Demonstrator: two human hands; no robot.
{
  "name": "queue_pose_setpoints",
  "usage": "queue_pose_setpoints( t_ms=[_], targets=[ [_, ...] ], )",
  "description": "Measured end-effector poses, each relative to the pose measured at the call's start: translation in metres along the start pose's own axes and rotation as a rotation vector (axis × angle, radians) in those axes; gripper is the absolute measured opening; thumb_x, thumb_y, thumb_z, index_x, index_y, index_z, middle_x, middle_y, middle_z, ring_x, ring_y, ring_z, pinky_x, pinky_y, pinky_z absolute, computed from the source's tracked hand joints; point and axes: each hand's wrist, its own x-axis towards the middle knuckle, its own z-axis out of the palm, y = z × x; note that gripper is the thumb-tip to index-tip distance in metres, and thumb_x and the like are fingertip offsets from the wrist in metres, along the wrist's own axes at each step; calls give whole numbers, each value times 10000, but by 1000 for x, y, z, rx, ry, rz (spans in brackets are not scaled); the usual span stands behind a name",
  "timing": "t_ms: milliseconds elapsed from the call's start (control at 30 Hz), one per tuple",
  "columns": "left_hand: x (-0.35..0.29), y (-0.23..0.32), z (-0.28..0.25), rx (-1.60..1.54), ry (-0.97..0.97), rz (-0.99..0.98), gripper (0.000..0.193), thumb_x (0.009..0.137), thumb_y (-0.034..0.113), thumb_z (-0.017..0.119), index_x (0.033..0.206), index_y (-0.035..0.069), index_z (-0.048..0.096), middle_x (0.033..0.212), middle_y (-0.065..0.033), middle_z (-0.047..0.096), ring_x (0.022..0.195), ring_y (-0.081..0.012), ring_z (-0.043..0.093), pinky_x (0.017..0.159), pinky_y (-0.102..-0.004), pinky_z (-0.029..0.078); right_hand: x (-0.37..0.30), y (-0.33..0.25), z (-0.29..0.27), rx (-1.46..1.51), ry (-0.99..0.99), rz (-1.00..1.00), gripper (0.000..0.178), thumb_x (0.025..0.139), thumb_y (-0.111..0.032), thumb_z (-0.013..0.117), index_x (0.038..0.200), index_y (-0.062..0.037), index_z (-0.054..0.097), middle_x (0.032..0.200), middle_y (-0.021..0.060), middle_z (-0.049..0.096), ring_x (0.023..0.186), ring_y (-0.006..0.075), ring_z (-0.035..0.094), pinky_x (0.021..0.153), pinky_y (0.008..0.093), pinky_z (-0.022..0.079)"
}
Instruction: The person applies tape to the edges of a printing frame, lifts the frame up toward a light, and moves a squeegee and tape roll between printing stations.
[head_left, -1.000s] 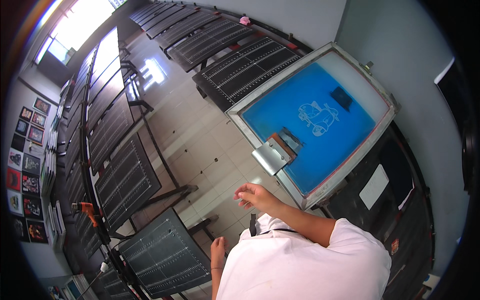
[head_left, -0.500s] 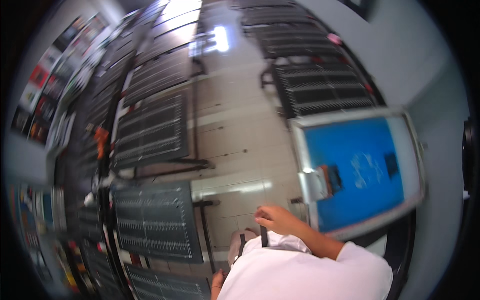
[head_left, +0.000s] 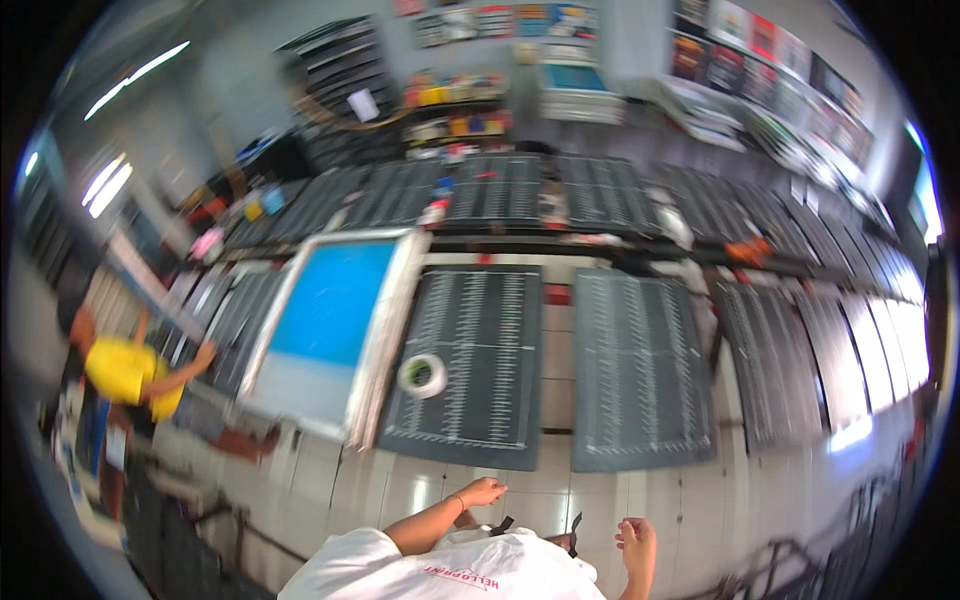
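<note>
My left hand [head_left: 483,492] is held in front of my body with its fingers drawn together, and nothing shows in it. On the other side my right hand [head_left: 636,545] is raised over the floor, its fingers loosely bent and a little apart, holding nothing visible. Neither hand touches anything that I can see. Closest ahead of my left hand is a dark printing board [head_left: 490,420] with rows of white marks. A white roll of tape [head_left: 422,375] lies on it. Another dark board [head_left: 640,400] stands ahead of my right hand.
A large screen frame with blue mesh [head_left: 335,305] leans across boards on the left. Farther left, a person in a yellow shirt [head_left: 130,375] grips a long pale frame [head_left: 155,285]. Stacked frames [head_left: 580,95] stand at the back. An orange tool [head_left: 748,250] rests on the rail.
My view has swung left, from along the aisle to facing the row of boards. Another person has come into view. Both my hands now show in front of my body.
</note>
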Motion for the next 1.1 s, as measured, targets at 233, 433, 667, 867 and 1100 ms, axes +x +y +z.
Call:
queue_pose_setpoints(
  t_ms=[233,433,667,867,1100],
  targets=[
    [-114,-236,-64,-306,530,-538,465,913,406,535,973,-31,682,836,-136,700,682,-234,676,596,-361,551,67,-82,133,-509,-353,-424,272,900,-211,613,1024,30,637,938,137,701,794,217,681,717,339,520],
    [-201,-325,-59,-529,548,-749,503,933,369,494,1052,-95,649,1061,-218,692,887,-301,712,705,-428,586,53,-142,264,-595,-581,-643,279,891,-205,630,1052,22,648,880,130,706,782,200,679,732,319,513],
    [-211,-323,-14,-724,682,-692,461,919,394,535,900,-44,674,816,-143,699,727,-255,716,607,-378,574,12,-168,353,-736,-1025,-741,309,902,-240,652,1081,12,649,967,155,712,871,239,690,783,337,522],
    [-206,-279,-34,-877,732,-565,522,958,375,509,1229,-68,564,1117,-204,675,890,-286,694,726,-392,578,35,-175,386,-833,-1198,-802,326,902,-246,655,1103,11,646,1010,164,709,911,261,692,812,344,526],
    [-208,-252,-31,-962,886,-647,478,937,392,533,1105,-43,640,970,-135,699,753,-216,683,613,-358,558,57,-201,417,-762,-1341,-767,328,906,-249,638,1110,8,644,1024,175,705,956,294,688,831,357,529]
  ],
)
